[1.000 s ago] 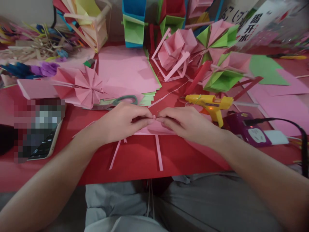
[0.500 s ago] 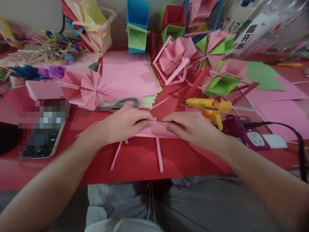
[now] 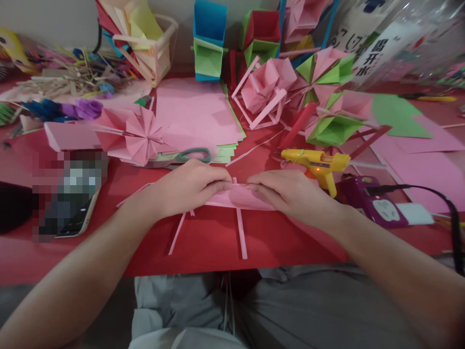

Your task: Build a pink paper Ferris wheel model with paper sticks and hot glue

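Both hands grip a sheet of pink paper (image 3: 236, 196) low over the red tabletop. My left hand (image 3: 194, 186) pinches its upper edge left of the middle. At the same edge, a short gap to the right, my right hand (image 3: 286, 191) pinches with thumb and fingers. A narrow pink paper strip (image 3: 241, 237) sticks out below the sheet toward me. Farther left, another pink strip (image 3: 177, 234) slants out from beneath the left hand. The fingertips partly cover the paper's edge.
A yellow glue gun (image 3: 316, 162) with a lit orange light lies just beyond my right hand, near a purple power adapter (image 3: 374, 201). Grey-handled scissors (image 3: 196, 154) and stacked pink paper (image 3: 192, 114) lie behind. At left is a phone (image 3: 72, 198); folded paper pieces (image 3: 269, 89) stand farther back.
The whole view has shifted slightly. Both hands keep their pinch on the pink paper, with hardly any movement.
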Demonstrator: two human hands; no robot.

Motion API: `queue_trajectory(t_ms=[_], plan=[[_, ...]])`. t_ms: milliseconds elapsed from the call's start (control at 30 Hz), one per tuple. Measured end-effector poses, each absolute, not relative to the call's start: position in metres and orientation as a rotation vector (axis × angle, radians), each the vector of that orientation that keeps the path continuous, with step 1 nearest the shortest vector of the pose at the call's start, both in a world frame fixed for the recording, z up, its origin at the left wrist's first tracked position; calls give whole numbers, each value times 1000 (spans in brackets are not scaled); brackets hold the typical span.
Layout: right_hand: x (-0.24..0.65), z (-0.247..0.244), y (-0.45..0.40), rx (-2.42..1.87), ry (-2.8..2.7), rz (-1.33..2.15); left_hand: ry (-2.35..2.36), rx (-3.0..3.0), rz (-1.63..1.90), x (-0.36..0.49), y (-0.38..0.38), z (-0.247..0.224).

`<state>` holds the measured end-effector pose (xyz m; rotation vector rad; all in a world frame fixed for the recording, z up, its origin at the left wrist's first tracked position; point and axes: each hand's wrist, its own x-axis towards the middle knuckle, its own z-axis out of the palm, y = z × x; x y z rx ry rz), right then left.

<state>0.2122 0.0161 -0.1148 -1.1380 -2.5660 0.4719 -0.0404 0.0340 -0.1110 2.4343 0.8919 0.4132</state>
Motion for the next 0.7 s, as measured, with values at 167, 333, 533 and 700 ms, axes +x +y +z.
queue_trajectory(t_ms=[167,333,533,700], plan=[[213,-114,16,-1163,-2619,425,900,2433,378,-43,34,-111],[212,-116,15,-1178,-2645,419,893,2450,371,-43,34,-111],[211,-116,14,-1150,-2617,417,861,2429,472,-35,31,-111],[208,-116,13,-1102,-2572,483,848,2448,512,-32,31,-116]])
